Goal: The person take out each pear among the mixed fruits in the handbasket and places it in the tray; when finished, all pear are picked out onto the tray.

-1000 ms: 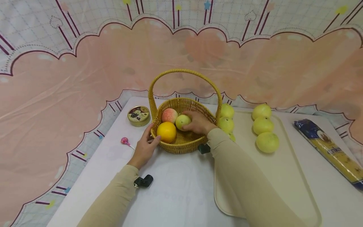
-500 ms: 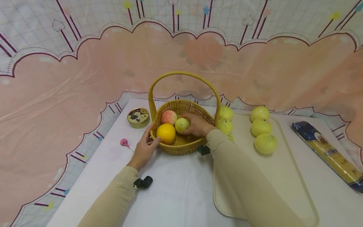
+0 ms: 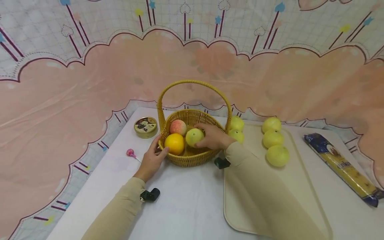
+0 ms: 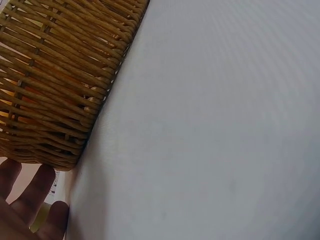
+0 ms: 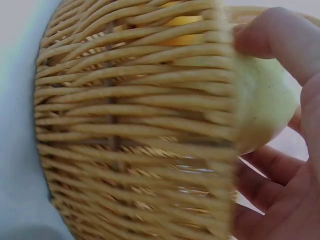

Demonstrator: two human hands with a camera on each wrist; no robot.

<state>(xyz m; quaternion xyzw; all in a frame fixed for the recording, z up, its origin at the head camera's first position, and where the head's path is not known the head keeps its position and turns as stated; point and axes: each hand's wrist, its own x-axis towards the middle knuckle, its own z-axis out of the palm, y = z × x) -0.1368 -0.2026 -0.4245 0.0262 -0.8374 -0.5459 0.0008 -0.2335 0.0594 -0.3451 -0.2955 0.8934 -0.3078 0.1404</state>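
Observation:
A yellow wicker basket with a tall arched handle stands on the white table. My left hand grips its left rim, thumb over the edge and fingers against the outer wall. Inside the basket lie an orange and a pinkish peach. My right hand reaches over the right side and holds a pale green round fruit between thumb and fingers. In the right wrist view this fruit shows just past the rim, with the basket wall partly covering it.
Right of the basket is a cream tray with several yellow-green fruits in two columns, partly behind my right sleeve. A blue and yellow packet lies farther right. A round tin and a pink lollipop are on the left.
The right hand and the green fruit have shifted slightly right, away from the orange and peach. The left hand keeps its hold on the rim. The head view has tilted up a little.

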